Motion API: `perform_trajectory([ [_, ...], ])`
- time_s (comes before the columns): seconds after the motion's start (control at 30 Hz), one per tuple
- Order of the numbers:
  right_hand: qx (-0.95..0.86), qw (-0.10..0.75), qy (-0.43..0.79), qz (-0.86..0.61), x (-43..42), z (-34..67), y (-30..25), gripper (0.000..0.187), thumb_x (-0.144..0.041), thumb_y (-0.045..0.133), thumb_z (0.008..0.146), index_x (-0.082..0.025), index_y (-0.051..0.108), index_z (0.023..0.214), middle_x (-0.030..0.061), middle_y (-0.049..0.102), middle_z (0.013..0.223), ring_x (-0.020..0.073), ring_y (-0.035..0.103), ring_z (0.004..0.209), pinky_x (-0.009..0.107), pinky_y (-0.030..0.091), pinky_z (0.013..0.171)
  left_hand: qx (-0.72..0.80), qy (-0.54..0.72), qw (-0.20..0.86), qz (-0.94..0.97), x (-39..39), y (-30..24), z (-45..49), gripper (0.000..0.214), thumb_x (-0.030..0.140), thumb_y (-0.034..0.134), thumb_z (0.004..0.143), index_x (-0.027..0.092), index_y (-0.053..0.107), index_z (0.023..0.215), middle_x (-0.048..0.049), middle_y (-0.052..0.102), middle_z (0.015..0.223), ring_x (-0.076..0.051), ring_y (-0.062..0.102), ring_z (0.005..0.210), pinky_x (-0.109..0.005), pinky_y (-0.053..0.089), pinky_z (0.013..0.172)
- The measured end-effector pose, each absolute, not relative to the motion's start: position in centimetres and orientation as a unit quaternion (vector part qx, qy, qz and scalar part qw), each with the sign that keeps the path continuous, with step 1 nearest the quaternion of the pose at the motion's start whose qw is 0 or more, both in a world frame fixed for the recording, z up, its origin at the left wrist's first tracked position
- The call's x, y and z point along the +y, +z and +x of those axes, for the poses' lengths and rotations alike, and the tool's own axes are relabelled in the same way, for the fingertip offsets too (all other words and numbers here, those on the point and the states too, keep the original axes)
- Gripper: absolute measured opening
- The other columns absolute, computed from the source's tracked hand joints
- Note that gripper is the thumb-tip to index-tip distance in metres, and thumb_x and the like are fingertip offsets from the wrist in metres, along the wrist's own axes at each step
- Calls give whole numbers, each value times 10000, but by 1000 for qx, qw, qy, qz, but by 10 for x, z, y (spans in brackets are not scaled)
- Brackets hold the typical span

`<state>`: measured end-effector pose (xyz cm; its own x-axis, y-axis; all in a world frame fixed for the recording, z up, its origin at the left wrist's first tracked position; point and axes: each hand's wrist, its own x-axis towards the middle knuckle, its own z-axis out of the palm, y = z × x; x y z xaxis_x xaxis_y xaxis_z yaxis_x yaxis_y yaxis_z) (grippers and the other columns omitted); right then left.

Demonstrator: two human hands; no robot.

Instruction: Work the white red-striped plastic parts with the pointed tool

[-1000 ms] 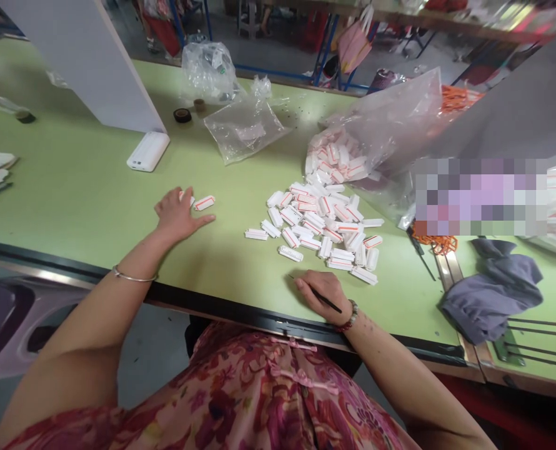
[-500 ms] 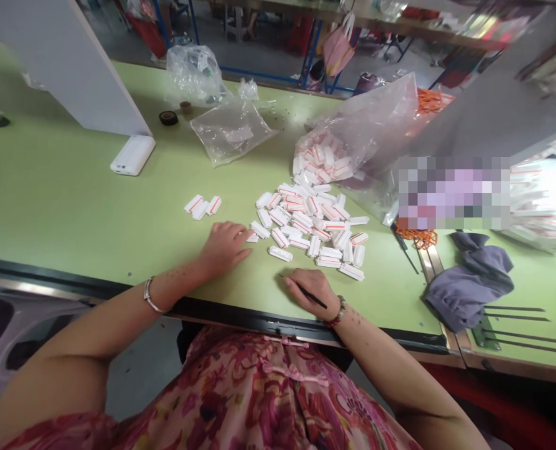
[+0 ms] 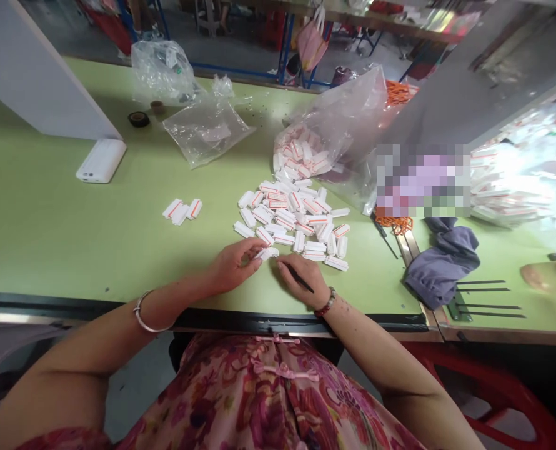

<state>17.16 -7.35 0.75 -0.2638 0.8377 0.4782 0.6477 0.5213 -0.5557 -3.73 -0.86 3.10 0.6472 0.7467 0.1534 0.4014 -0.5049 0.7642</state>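
My left hand pinches a small white plastic piece with orange marking at the near edge of a loose pile of the same pieces on the green table. My right hand rests just right of it, fingers curled round a thin black tool whose tip points toward the held piece. Three more white pieces lie apart in a small group to the left of the pile.
A clear bag of the same pieces lies open behind the pile. Flat empty bags, a white box and a tape roll sit further left. A grey cloth and black rods lie right. Another person's hand shows at far right.
My left hand left three pieces at the left, swept right to the pile and picked up one piece, bringing it beside my right hand. The right hand barely moved.
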Motion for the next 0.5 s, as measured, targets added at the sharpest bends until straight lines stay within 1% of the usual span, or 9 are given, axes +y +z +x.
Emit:
perform_trajectory([
  [0.07, -777, 387, 120, -481, -72, 173, 7, 144, -231, 473, 960, -195, 608, 995, 50, 690, 819, 143, 648, 730, 264, 522, 680, 351, 265, 413, 797, -14, 24, -34, 311, 242, 542, 838, 185, 496, 1140, -31, 637, 957, -110, 604, 712, -246, 511, 664],
  [0.13, -771, 395, 119, -486, -70, 173, 7, 140, -229, 480, 957, -198, 612, 995, 47, 696, 826, 142, 651, 737, 264, 525, 687, 331, 286, 440, 784, -18, 18, -33, 351, 217, 541, 830, 185, 471, 1173, -41, 611, 981, -105, 601, 720, -245, 511, 666],
  [0.2, -761, 405, 119, -492, -70, 173, 8, 140, -227, 487, 954, -200, 618, 996, 46, 702, 841, 142, 656, 753, 263, 528, 699, 298, 284, 410, 814, -19, 15, -34, 327, 201, 516, 856, 190, 506, 1183, -54, 605, 994, -129, 598, 803, -274, 506, 733],
  [0.27, -747, 416, 120, -504, -70, 174, 9, 143, -237, 495, 951, -204, 626, 994, 44, 707, 853, 144, 658, 755, 266, 529, 700, 275, 256, 341, 861, -18, 15, -37, 244, 214, 513, 884, 190, 573, 1120, -57, 617, 955, -166, 577, 877, -317, 484, 809],
  [0.33, -735, 417, 121, -521, -72, 176, 10, 151, -261, 494, 952, -213, 636, 976, 35, 705, 825, 146, 656, 725, 269, 526, 674, 270, 222, 301, 887, -14, 16, -42, 178, 246, 544, 891, 180, 603, 1046, -55, 624, 915, -183, 564, 893, -324, 466, 829],
  [0.43, -733, 408, 126, -529, -75, 177, 11, 179, -287, 483, 957, -222, 649, 930, 18, 689, 749, 145, 645, 664, 267, 514, 633, 253, 184, 317, 895, -7, 17, -48, 195, 280, 603, 874, 169, 596, 1034, -59, 619, 958, -175, 567, 898, -289, 467, 802],
  [0.5, -746, 407, 124, -512, -77, 177, 12, 195, -291, 480, 959, -220, 655, 908, 17, 689, 727, 143, 643, 649, 261, 509, 620, 221, 158, 315, 909, -3, 17, -51, 201, 290, 614, 874, 172, 606, 1036, -68, 609, 996, -179, 561, 931, -284, 463, 813],
])
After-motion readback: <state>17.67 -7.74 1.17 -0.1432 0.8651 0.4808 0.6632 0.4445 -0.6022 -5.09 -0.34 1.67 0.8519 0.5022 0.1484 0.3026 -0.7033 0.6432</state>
